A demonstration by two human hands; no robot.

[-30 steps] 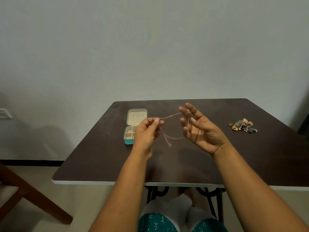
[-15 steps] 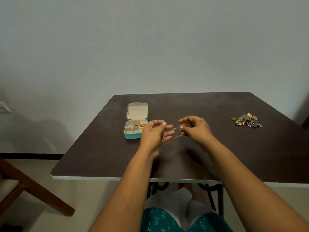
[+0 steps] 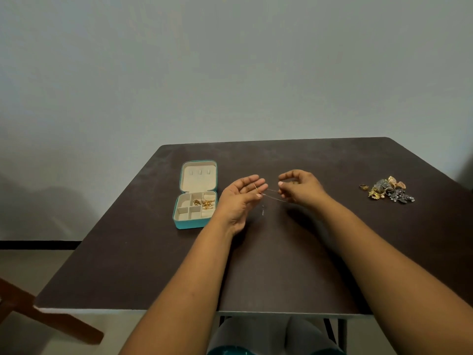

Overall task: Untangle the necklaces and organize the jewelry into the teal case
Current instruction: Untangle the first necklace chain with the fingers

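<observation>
On the table [image 3: 153,265], the open case [image 3: 195,194] is placed left of the hands; a jewelry pile [image 3: 387,189] lies far right. Small pieces [image 3: 204,203] are held in the case's compartments.

hands 2 [image 3: 239,198] | teal case 1 [image 3: 190,222] | chain 1 [image 3: 275,197] | jewelry pile 1 [image 3: 387,190] | table 1 [image 3: 281,265]

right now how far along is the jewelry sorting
Done: some gold pieces sit in the open teal case. In hand: a thin chain stretched between the left hand and right hand. Left: the jewelry pile on the table's right.
</observation>
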